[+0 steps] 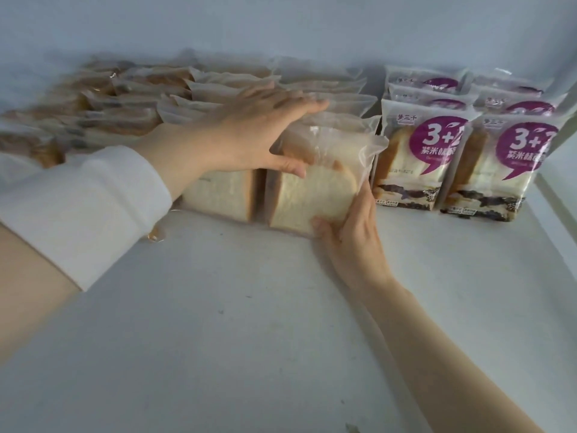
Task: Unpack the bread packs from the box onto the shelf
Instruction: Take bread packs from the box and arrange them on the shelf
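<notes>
Nearest lies the bare white shelf (249, 307), with both forearms reaching over it toward the back. The right hand (349, 235) comes up from the lower right with its fingers loosely spread, not clenched: the thumb presses against the front bottom corner of a bread pack (315, 185) and the other fingers run up the pack's right edge, steadying it rather than wrapping it. The left hand (259, 132), coming out of a white sleeve (81, 210), reaches in from the left; its fingers are stretched out nearly flat over the tops of the packs behind, while the thumb curls down onto the upper left of the same pack. So the pack is held between the two hands, standing upright on the shelf at the front of its row.

That pack is clear plastic, showing pale sliced white bread with a tan crust; its top seal stands up crinkled. A second clear pack (221, 195) stands just beside it on the left. To the right, near it, stand purple packs (418, 157) printed "3+2", in rows. Behind, more clear packs (175, 92) fill the shelf back to the wall.
</notes>
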Demonstrator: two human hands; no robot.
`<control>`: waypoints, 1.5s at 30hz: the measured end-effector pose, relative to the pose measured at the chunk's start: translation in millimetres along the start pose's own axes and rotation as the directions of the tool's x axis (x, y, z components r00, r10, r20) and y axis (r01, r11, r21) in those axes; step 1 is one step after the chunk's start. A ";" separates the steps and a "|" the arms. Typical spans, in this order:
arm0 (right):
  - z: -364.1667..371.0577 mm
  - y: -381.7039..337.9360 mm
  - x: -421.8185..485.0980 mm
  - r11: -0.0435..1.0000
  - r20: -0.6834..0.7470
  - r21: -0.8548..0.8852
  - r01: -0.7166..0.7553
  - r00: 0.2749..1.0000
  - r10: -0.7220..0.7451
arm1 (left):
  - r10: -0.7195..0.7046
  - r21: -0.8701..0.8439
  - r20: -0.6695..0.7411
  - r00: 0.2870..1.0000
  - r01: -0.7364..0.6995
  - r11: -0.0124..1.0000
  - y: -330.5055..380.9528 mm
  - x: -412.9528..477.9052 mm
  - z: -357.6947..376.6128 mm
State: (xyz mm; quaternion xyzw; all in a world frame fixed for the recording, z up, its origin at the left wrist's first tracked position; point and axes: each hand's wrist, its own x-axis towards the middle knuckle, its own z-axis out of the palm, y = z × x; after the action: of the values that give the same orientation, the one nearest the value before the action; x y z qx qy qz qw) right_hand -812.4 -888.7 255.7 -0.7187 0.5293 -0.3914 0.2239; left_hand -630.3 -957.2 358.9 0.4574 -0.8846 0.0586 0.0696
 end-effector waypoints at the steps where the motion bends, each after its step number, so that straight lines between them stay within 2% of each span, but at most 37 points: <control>1: -1.2 1.2 0.4 1.000 0.035 0.010 0.002 0.999 -0.002 | 0.005 0.018 0.005 1.000 -0.005 1.000 0.3 0.4 0.5; 5: -2.9 6.3 14.4 0.999 0.080 -0.002 -0.040 0.996 0.041 | -0.003 0.076 0.005 1.000 0.002 0.997 0.9 3.0 0.1; 12: 2.5 8.9 22.8 0.998 -0.009 0.015 -0.058 0.998 0.058 | 0.021 0.102 -0.023 1.000 -0.018 0.995 3.2 1.3 -1.8; 17: -1.1 11.0 23.0 0.997 0.097 0.044 -0.062 0.994 0.057 | 0.021 0.073 -0.013 1.000 -0.020 0.997 -0.4 -0.2 -1.2; 22: 5.5 9.9 28.1 0.995 0.040 -0.013 -0.099 0.994 0.099 | 0.002 0.034 -0.029 1.000 -0.001 0.999 0.3 0.1 3.4; 27: -5.6 3.5 31.8 0.990 0.109 0.018 -0.140 0.985 0.137 | -0.012 0.034 0.015 1.000 0.012 0.999 0.1 -1.6 -0.2; 30: -28.5 -1.9 22.3 0.995 0.171 -0.069 -0.077 0.981 0.088 | -0.018 0.010 0.033 0.999 0.018 1.000 1.5 -2.9 -4.2; 32: -56.3 1.5 8.1 0.986 0.042 -0.163 0.043 0.998 -0.037 | -0.033 -0.035 0.029 0.999 0.034 0.999 5.7 -3.7 -10.5; 34: -92.6 19.5 -3.2 0.978 -0.147 -0.186 0.099 0.981 -0.127 | -0.003 -0.079 -0.040 0.999 0.000 0.997 18.3 2.4 -18.7; 36: -128.3 45.5 -6.7 0.992 -0.303 -0.123 0.008 0.952 -0.045 | 0.065 -0.060 -0.107 0.992 -0.072 0.996 39.9 18.7 -23.3; 38: -155.7 75.8 0.0 0.981 -0.355 0.019 -0.193 0.916 0.187 | 0.119 0.008 -0.120 0.986 -0.119 0.993 66.0 44.3 -20.2; 40: -171.4 102.9 12.5 0.936 -0.270 0.108 -0.336 0.896 0.353 | 0.121 0.071 -0.061 0.991 -0.116 0.991 88.0 74.0 -11.2; 41: -175.1 113.5 19.9 0.933 -0.200 0.113 -0.342 0.912 0.359 | 0.096 0.086 -0.012 0.995 -0.095 0.992 95.3 88.3 -6.4; 43: -177.6 129.7 37.5 0.954 -0.075 0.122 -0.272 0.956 0.282 | 0.029 0.091 0.090 0.995 -0.038 0.995 100.2 113.7 0.8; 45: -178.0 140.5 56.3 0.967 -0.010 0.140 -0.211 0.977 0.215 | -0.032 0.087 0.169 0.985 0.017 0.996 94.9 133.4 5.2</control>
State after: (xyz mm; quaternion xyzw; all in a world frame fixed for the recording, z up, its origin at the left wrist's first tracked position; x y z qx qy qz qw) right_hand -1029.5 -972.5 276.2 -0.6356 0.5776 -0.4097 0.3074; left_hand -784.5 -1010.4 373.6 0.4741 -0.8783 0.0559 -0.0248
